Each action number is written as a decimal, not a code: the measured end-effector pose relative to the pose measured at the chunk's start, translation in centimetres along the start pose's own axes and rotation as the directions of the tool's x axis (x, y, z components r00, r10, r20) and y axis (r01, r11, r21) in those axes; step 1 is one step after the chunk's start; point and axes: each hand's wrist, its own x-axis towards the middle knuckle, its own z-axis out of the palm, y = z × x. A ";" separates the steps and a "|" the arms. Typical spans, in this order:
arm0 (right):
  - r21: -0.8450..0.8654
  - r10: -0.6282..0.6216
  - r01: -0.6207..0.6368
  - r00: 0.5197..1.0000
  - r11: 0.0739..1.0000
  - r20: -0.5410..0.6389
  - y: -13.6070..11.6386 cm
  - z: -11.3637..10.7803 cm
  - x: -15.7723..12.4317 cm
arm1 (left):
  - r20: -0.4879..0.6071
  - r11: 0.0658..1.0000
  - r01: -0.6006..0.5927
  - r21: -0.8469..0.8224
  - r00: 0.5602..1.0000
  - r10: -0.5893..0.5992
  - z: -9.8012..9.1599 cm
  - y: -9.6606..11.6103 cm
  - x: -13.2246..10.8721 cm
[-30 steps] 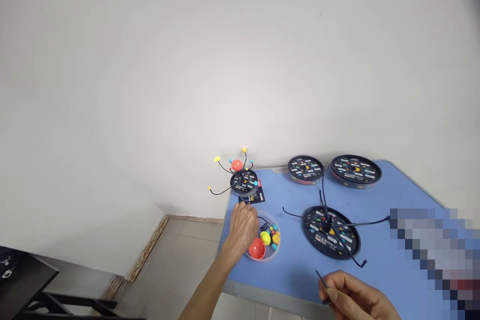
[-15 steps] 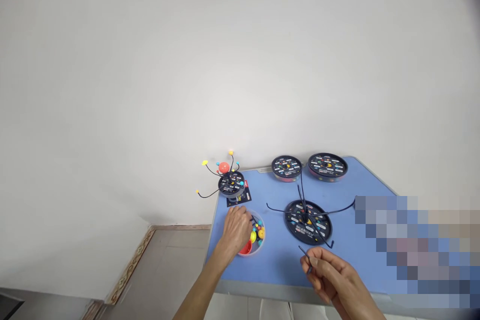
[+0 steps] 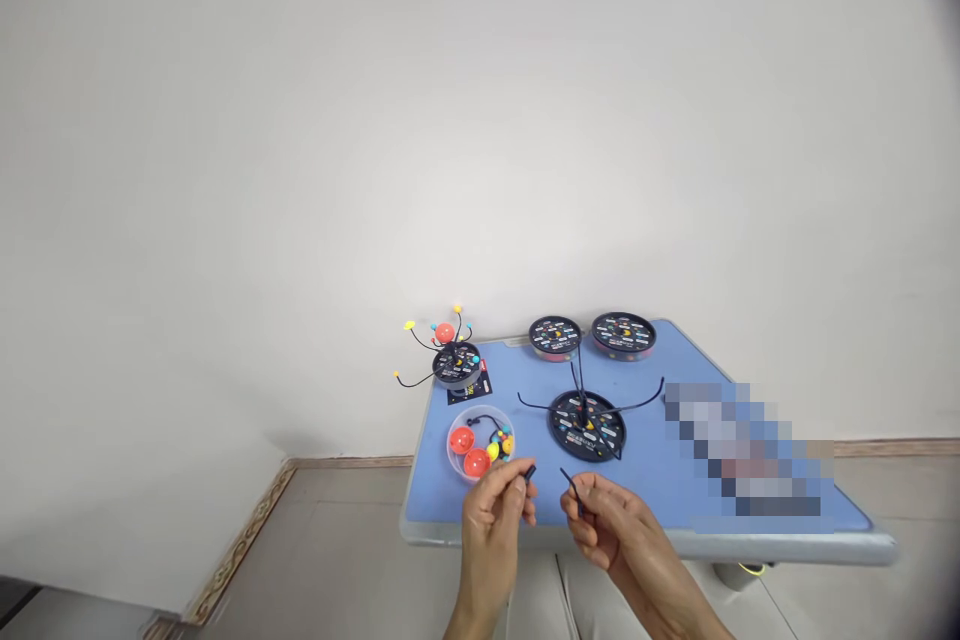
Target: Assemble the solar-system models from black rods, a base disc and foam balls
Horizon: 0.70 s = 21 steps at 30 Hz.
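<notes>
My left fingers (image 3: 510,492) pinch a stubby black plastic rod (image 3: 529,472), my right fingers (image 3: 589,492) a thin black wire (image 3: 571,488). Beside them sits a clear round tub (image 3: 481,408).

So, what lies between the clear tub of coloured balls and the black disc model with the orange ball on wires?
In the head view, a black printed card lies on the blue tabletop, partly under the disc model and just short of the clear plastic tub.

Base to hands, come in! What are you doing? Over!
Left hand pinching short black rod. Right hand pinching thin black rod. Clear round tub of colored balls just past left hand.
</notes>
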 end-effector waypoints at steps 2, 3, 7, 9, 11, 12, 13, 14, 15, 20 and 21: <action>-0.004 0.009 -0.009 1.000 1.000 0.016 0.0 0.2 -0.6 | -0.033 1.000 0.009 -0.024 0.999 -0.010 0.5 0.2 -0.8; -0.003 0.011 -0.011 1.000 1.000 0.017 0.0 0.3 -0.9 | -0.035 1.000 0.008 -0.029 0.999 -0.009 0.7 0.3 -1.0; -0.028 0.004 -0.003 1.000 1.000 0.013 0.5 0.4 -1.8 | 0.023 0.999 -0.010 -0.053 1.000 0.011 1.4 0.4 -1.9; -0.084 -0.007 0.008 1.000 0.996 0.014 0.9 0.3 -2.0 | 0.031 0.998 -0.026 -0.064 0.999 0.028 1.8 0.1 -2.4; -0.166 -0.019 0.022 1.000 0.986 0.018 1.2 0.1 -2.2 | 0.021 0.997 -0.064 -0.046 0.998 0.065 2.0 -0.3 -2.9; -0.205 -0.024 0.027 1.000 0.978 0.019 1.3 0.1 -2.3 | 0.016 0.996 -0.089 -0.029 0.996 0.089 2.1 -0.5 -3.2; -0.236 -0.029 0.032 0.999 0.971 0.018 1.4 0.0 -2.5 | 0.011 0.993 -0.113 -0.011 0.993 0.114 2.2 -0.7 -3.4; -0.252 -0.038 0.040 0.999 0.967 0.011 1.5 0.0 -2.6 | 0.004 0.991 -0.134 0.004 0.991 0.134 2.2 -0.9 -3.6; -0.252 -0.051 0.050 0.999 0.967 0.001 1.5 -0.1 -2.7 | -0.008 0.990 -0.144 0.008 0.990 0.144 2.2 -1.0 -3.8; -0.166 -0.094 0.090 0.995 0.982 -0.014 1.3 0.1 -3.3 | -0.132 0.996 -0.064 -0.054 0.990 0.057 2.5 -1.7 -4.5; -0.152 -0.101 0.099 0.995 0.983 -0.009 1.3 0.2 -3.5 | -0.156 0.997 -0.042 -0.069 0.987 0.031 2.6 -1.9 -4.6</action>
